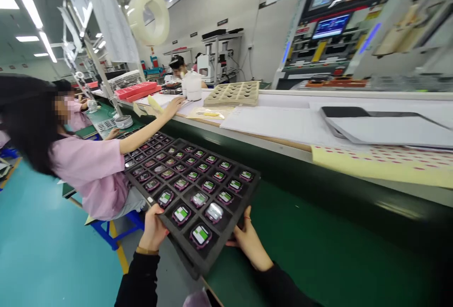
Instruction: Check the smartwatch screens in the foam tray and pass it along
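Observation:
A black foam tray (245, 202) with a grid of compartments tilts in front of me over the green bench. Smartwatches (200, 235) with purplish cases sit in its compartments, many showing green and white screens. My left hand (155, 228) is closed on the tray's near left edge, thumb on top. On the near right side, my right hand (247, 240) grips the edge from below, with some fingers hidden under it. Another dark layer (183, 256) shows beneath the near left edge; I cannot tell if it is a second tray.
At left a co-worker in a pink shirt (85, 170) sits close, one arm (152, 128) stretched above the tray's far end. Along the right runs a raised shelf with papers (265, 123), a beige tray (231, 94) and a yellow dotted sheet (382, 165). A tape roll (158, 17) hangs overhead.

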The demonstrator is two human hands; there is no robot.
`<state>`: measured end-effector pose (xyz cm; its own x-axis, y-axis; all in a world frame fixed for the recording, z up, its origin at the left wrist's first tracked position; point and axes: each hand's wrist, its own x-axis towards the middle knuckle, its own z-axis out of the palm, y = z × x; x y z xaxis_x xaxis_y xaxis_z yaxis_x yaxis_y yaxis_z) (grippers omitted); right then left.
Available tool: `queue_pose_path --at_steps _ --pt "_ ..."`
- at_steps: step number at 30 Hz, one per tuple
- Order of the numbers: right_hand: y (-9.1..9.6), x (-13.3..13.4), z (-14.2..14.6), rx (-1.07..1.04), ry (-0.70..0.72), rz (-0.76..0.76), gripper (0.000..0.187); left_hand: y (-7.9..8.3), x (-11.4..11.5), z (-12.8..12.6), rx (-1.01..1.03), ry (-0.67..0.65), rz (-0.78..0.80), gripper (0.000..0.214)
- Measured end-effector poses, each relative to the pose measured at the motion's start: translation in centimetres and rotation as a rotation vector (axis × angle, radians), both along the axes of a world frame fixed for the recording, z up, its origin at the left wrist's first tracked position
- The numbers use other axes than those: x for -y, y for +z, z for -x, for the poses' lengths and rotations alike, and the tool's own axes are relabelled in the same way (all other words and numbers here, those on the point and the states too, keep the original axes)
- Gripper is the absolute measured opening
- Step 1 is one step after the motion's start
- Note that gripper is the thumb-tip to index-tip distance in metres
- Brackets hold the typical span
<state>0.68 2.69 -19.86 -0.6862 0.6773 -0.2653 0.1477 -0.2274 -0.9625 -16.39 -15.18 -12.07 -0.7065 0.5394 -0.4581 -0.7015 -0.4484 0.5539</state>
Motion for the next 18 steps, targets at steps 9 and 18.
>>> queue_pose_path --at_steps 9,18 --pt "1.0 -1.8 2.3 0.065 0.024 -0.136 0.094 1.8 -0.4 1.7 -0.127 -0.089 0.278 0.004" --pt "-0.8 -2.7 0.5 -0.116 0.093 -0.135 0.090 1.6 4.4 1.3 -0.440 0.163 0.717 0.051"
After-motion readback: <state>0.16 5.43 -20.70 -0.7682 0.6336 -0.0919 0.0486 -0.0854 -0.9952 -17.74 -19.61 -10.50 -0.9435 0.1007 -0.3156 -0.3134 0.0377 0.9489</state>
